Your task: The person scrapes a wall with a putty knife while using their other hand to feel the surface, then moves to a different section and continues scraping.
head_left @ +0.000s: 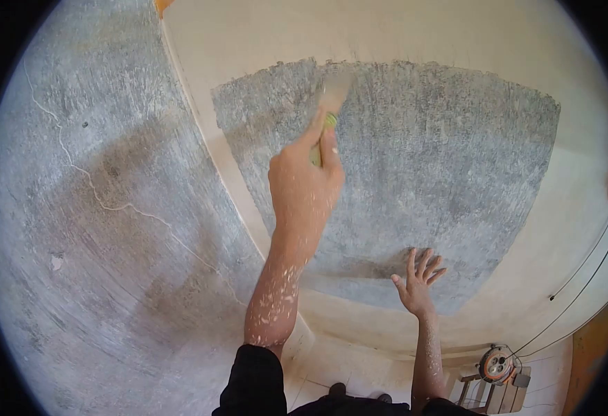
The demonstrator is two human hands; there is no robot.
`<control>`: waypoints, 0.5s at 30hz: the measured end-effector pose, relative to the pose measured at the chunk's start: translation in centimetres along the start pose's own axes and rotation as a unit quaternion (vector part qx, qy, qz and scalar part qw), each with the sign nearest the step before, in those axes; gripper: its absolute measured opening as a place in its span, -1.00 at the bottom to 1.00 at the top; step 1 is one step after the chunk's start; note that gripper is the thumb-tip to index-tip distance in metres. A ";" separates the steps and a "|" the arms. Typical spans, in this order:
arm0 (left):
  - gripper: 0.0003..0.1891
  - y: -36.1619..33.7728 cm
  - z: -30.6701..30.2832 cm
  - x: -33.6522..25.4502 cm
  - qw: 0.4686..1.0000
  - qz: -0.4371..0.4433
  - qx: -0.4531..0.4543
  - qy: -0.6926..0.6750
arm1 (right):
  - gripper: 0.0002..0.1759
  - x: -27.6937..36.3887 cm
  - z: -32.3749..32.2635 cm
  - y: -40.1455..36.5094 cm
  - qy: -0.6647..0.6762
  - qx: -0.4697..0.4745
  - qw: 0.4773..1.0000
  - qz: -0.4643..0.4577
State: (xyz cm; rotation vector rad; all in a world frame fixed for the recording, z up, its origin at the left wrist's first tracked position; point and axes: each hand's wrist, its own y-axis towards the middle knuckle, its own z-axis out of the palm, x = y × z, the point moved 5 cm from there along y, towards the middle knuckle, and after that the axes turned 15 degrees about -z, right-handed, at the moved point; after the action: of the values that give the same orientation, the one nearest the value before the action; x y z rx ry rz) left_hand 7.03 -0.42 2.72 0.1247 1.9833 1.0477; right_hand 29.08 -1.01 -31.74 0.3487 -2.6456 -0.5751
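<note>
A scraper (335, 91) with a yellow-green handle is held in my left hand (307, 173), its blurred blade against the upper part of a rough grey patch (449, 152) on the cream wall. Pale flecks cover that hand and forearm. Lower down and to the right, my right hand (420, 281) has its fingers spread against the lower part of the grey patch and holds nothing.
On the left is another grey wall (131, 243) with a thin pale crack, meeting the cream wall at a corner. An orange cable reel (496, 364) stands on a wooden stool (504, 399) at the lower right. Dark cables run up the right side.
</note>
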 end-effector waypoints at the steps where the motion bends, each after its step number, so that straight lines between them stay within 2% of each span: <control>1: -0.63 0.4 0.2 -0.3 1.000 0.016 -0.014 0.004 | -0.08 0.1 -0.1 0.2 0.002 0.002 1.000 0.005; 5: -0.63 0.4 -0.1 -0.8 1.000 0.013 0.000 -0.024 | -0.09 0.1 0.0 0.3 0.001 0.005 1.000 0.008; 8: -0.63 0.2 0.1 -1.0 0.999 0.033 -0.028 -0.010 | -0.09 0.3 -0.2 0.1 -0.001 -0.005 1.000 0.003; 11: -0.63 0.8 -0.2 -1.1 0.998 0.005 0.005 -0.060 | -0.09 0.2 -0.3 0.1 0.008 0.006 1.000 0.005; 15: -0.64 0.5 -0.4 -1.6 1.000 0.003 0.009 -0.025 | -0.08 0.2 -0.6 0.3 0.014 0.002 1.000 0.003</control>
State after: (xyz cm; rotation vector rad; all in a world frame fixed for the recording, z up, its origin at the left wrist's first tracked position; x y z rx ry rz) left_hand 7.57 -1.10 4.18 0.1639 1.9481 1.0214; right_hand 29.11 -1.05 -31.00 0.3476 -2.6213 -0.5597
